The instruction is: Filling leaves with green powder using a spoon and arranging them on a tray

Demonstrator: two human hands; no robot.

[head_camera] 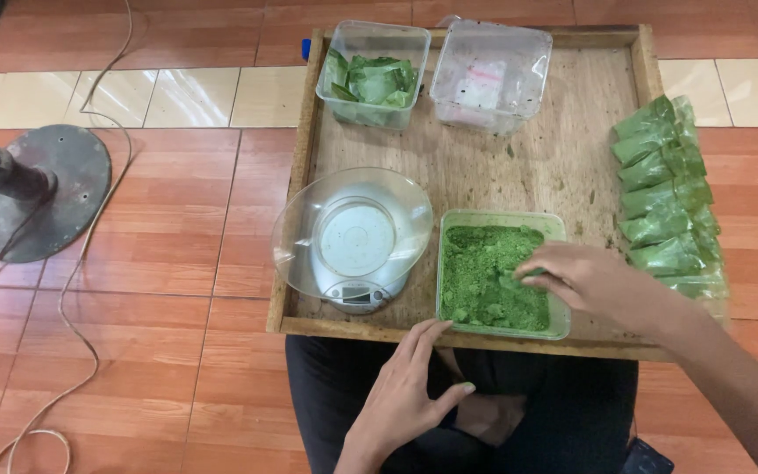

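Note:
A clear tub of green powder (484, 272) sits at the front of a wooden tray (563, 132). My right hand (585, 281) reaches into the tub from the right, its fingertips pinched in the powder; whether they grip a scoop I cannot tell. My left hand (410, 386) rests with fingers apart on the tray's near edge, just below the tub, holding nothing. Left of the tub stands a small kitchen scale (353, 254) with a clear bowl on top.
Two clear tubs stand at the tray's far side: one with green leaves (372, 77), one nearly empty (490, 75). Several filled green packets (667, 197) line the tray's right edge. A fan base (39, 189) and cables lie on the tiled floor at left.

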